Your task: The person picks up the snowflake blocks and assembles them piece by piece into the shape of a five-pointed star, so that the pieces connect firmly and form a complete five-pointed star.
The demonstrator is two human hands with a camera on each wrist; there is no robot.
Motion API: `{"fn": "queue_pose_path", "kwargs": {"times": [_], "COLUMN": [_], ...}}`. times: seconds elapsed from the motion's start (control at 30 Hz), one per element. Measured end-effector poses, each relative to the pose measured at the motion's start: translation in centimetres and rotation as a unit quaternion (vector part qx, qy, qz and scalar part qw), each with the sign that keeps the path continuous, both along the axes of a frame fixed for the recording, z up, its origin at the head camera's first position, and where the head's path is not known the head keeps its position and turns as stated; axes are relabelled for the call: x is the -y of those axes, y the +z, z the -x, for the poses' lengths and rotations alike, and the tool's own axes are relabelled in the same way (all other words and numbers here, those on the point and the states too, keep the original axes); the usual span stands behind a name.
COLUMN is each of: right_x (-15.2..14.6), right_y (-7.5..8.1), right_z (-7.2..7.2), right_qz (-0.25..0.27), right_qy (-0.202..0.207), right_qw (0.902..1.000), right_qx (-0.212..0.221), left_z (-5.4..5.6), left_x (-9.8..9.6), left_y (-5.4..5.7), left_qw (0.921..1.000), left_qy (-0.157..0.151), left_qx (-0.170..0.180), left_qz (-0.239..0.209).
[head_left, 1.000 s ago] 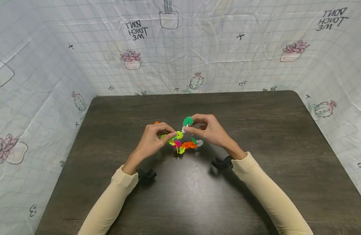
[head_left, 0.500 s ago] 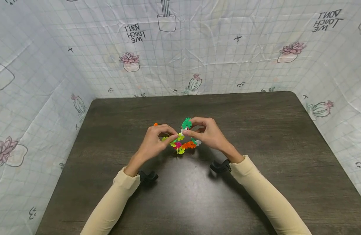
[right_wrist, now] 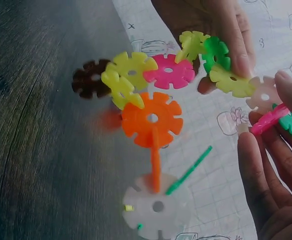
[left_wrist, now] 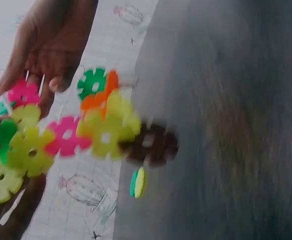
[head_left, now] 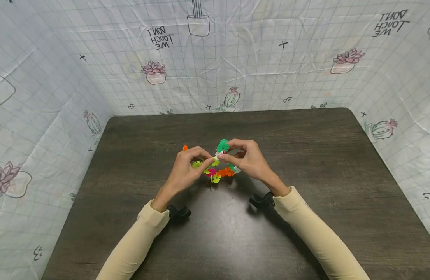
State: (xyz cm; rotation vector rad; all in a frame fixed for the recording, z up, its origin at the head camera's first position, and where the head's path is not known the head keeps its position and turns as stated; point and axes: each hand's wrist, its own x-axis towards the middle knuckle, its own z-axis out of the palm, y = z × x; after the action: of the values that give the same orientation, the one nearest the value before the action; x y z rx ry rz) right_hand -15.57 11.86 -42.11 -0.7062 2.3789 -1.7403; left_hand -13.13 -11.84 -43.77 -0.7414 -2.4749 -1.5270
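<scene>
A linked chain of notched plastic flower discs hangs between both hands above the table. My left hand pinches a yellow disc joined to a green disc. Fingertips and thumb of my right hand hold a whitish disc with a pink disc beside it. The yellow and whitish discs meet edge to edge; whether their slots interlock I cannot tell. Lower in the chain are a pink disc, a dark brown disc, an orange disc and a large whitish disc.
The dark wood-grain table lies under the hands. A white printed cloth stands around its back and sides. An orange piece shows just beyond the left hand. Black wrist straps hang below the wrists.
The hands have drawn closer together, the left one shifting slightly right and the right one slightly left. The yellow disc has come up against the whitish disc.
</scene>
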Motion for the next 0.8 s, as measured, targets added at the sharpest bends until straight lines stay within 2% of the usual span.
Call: {"fn": "queue_pose_path", "kwargs": {"times": [0.2, 0.53, 0.8], "right_x": [0.2, 0.3, 0.3], "right_y": [0.0, -0.5, -0.9], "right_z": [-0.3, -0.7, -1.0], "right_qz": [-0.001, 0.012, 0.02], "right_qy": [-0.011, -0.002, -0.006], "right_qw": [0.9999, 0.9998, 0.9998], "right_qx": [-0.012, 0.015, 0.006], "left_z": [-0.3, -0.5, -0.5], "left_x": [-0.3, -0.4, -0.7], "left_y": [-0.2, -0.9, -1.1], "left_qw": [0.9988, 0.9963, 0.9957], "left_qy": [0.007, 0.009, 0.019], "left_qx": [-0.027, -0.073, -0.073], "left_qz": [-0.039, -0.044, -0.054]}}
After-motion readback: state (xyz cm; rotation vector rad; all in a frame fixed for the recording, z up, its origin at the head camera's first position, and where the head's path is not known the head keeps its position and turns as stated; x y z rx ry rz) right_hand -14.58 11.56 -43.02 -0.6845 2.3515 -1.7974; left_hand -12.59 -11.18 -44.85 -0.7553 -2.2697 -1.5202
